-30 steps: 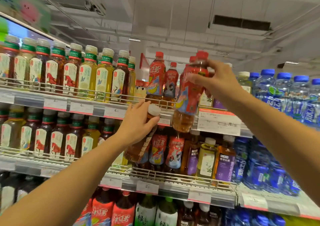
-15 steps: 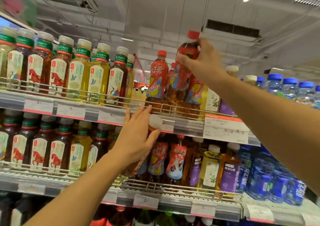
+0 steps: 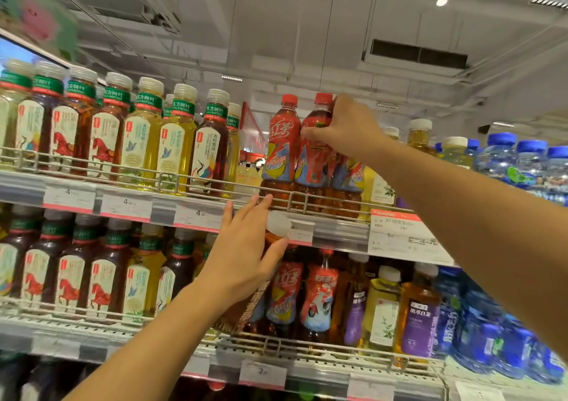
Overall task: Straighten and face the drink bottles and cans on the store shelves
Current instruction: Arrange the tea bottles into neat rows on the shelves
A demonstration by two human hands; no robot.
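Store shelving seen from below: the top shelf (image 3: 338,228), fronted by a wire rail (image 3: 172,176), carries a long row of white-capped tea bottles (image 3: 138,142) at left, red-capped black tea bottles at centre and blue-capped water bottles (image 3: 528,164) at far right; the middle shelf (image 3: 307,367) below repeats much the same order. A large promotional price tag (image 3: 402,234) hangs from the top shelf edge, with smaller price labels (image 3: 126,205) along it to the left. The right hand (image 3: 344,127), raised to the top shelf, curls its fingers round the neck and shoulder of a red-capped bottle (image 3: 316,154), which stands upright behind the rail, just beside a like neighbouring bottle (image 3: 282,145) on its left. The left hand (image 3: 246,256) grips a tilted amber bottle (image 3: 246,305) with a white cap (image 3: 278,224), held in front of the middle shelf; the thumb is under the cap and the fingertips extend up to the top shelf's rail.
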